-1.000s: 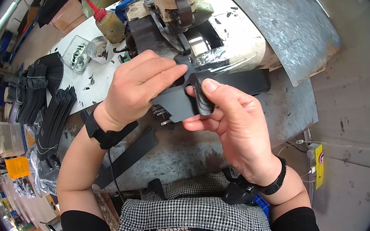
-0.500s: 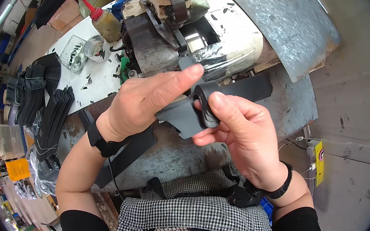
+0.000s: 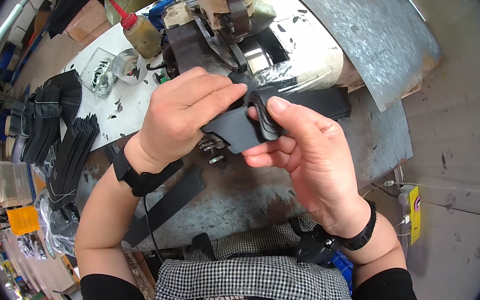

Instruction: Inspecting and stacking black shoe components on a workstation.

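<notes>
Between my hands is a flat black strip [image 3: 232, 126] that looks like leather or a similar sheet, its right part curled into a loop of several layers. My right hand [image 3: 319, 160] pinches the loop, thumb on top and fingers underneath. At the strip's other end, my left hand [image 3: 182, 110] grips with its fingers pressed together; its fingertips are partly hidden. Just beyond the hands stands a bench machine [image 3: 221, 34] with a dark metal arm and a shiny roller. More black strips [image 3: 321, 102] lie in a layered pile behind my right hand.
Bundles of black strips [image 3: 45, 126] sit at the left. A red-tipped bottle [image 3: 140, 33] and a clear container [image 3: 101, 73] stand on the white board. Another black strip [image 3: 170, 207] lies on the worn metal bench [image 3: 234, 200]. A metal sheet [image 3: 368, 34] covers the far right.
Both hands have shifted slightly up toward the machine with the strip, the right hand more. The curled loop has tilted, and its layers show more plainly.
</notes>
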The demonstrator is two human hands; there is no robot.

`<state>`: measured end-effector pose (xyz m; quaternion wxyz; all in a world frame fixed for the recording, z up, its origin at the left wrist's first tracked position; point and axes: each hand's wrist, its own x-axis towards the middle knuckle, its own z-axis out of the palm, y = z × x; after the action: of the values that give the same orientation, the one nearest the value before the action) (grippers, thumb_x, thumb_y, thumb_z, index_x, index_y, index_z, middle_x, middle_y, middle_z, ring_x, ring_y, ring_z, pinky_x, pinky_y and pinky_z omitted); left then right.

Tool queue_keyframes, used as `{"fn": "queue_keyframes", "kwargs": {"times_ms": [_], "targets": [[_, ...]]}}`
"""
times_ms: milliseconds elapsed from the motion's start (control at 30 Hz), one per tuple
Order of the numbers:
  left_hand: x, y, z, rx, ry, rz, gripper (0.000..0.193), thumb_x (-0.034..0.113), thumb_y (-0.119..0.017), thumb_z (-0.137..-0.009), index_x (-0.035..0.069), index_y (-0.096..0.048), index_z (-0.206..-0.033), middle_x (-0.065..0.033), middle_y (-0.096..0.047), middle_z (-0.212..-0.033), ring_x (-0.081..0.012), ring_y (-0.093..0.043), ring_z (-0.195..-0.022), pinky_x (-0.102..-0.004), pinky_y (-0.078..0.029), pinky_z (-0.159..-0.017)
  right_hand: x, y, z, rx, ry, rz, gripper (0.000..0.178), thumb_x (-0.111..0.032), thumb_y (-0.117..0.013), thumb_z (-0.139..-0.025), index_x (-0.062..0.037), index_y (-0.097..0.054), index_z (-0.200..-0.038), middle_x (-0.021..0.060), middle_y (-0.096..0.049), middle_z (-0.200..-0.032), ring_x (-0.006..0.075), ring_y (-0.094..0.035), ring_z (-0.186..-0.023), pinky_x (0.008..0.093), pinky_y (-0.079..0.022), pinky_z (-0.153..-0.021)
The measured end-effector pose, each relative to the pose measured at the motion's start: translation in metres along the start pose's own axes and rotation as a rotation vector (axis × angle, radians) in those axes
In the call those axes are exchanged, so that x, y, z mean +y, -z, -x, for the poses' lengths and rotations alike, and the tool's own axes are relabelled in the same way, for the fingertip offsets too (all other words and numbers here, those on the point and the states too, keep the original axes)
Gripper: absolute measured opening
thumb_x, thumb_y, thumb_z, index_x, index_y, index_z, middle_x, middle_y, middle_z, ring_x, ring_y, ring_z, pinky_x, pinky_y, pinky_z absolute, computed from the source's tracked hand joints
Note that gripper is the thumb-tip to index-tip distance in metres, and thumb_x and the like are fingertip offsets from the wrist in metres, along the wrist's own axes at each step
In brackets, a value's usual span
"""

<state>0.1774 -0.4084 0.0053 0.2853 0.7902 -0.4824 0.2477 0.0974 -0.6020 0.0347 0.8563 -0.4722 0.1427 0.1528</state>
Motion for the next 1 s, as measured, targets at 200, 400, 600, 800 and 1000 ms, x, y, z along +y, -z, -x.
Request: {"fn": "queue_keyframes", "kwargs": {"times_ms": [200, 400, 600, 800, 1000], "targets": [[0.004, -0.004, -0.003, 0.141, -0.103, -0.085, 0.040, -0.002, -0.066, -0.068, -0.002, -0.071, -0.108, -0.0135, -0.070, -0.102, -0.0290, -0.067, -0.089, -0.0347, -0.058, -0.074, -0.008, 0.007, 0.013, 0.051, 0.006, 0.084, 0.036, -0.031, -0.061, -0.098, 0.0042, -0.067, -0.105, 0.0135, -0.071, -0.091, 0.0200, -0.071, -0.071, 0.0295, -0.061, -0.067], [0.024, -0.005, 0.004, -0.025, 0.120, 0.453, 0.059, -0.003, -0.066, -0.079, 0.001, -0.055, -0.136, -0.0161, -0.069, -0.116, -0.0290, -0.070, -0.098, -0.0330, -0.059, -0.082, -0.008, 0.007, 0.029, -0.060, -0.001, 0.003, 0.033, -0.029, -0.068, -0.096, 0.0029, -0.070, -0.105, 0.0099, -0.072, -0.089, 0.0129, -0.069, -0.071, 0.0234, -0.058, -0.064], [0.027, -0.003, 0.006, -0.068, 0.146, 0.235, 0.051, -0.004, -0.067, -0.075, 0.004, -0.065, -0.126, -0.0131, -0.071, -0.100, -0.0227, -0.070, -0.083, -0.0274, -0.055, -0.066, 0.002, 0.009, 0.021, -0.057, -0.013, -0.001, 0.034, -0.032, -0.068, -0.095, 0.0010, -0.068, -0.100, 0.0112, -0.071, -0.089, 0.0169, -0.071, -0.071, 0.0283, -0.061, -0.065], [0.021, -0.006, 0.009, 0.029, 0.007, 0.047, 0.042, -0.006, -0.069, -0.068, 0.000, -0.071, -0.110, -0.0134, -0.069, -0.095, -0.0204, -0.069, -0.077, -0.0275, -0.055, -0.063, 0.008, 0.010, 0.018, -0.055, 0.021, -0.021, 0.031, -0.029, -0.067, -0.095, 0.0019, -0.068, -0.101, 0.0120, -0.072, -0.090, 0.0171, -0.072, -0.072, 0.0281, -0.061, -0.067], [0.010, -0.005, 0.011, 0.052, -0.031, -0.004, 0.041, -0.004, -0.069, -0.066, -0.002, -0.071, -0.107, -0.0144, -0.068, -0.092, -0.0267, -0.066, -0.074, -0.0325, -0.054, -0.062, 0.010, 0.001, 0.013, -0.039, 0.008, -0.026, 0.028, -0.027, -0.065, -0.097, 0.0011, -0.068, -0.101, 0.0111, -0.072, -0.089, 0.0168, -0.071, -0.074, 0.0276, -0.059, -0.069]]}}
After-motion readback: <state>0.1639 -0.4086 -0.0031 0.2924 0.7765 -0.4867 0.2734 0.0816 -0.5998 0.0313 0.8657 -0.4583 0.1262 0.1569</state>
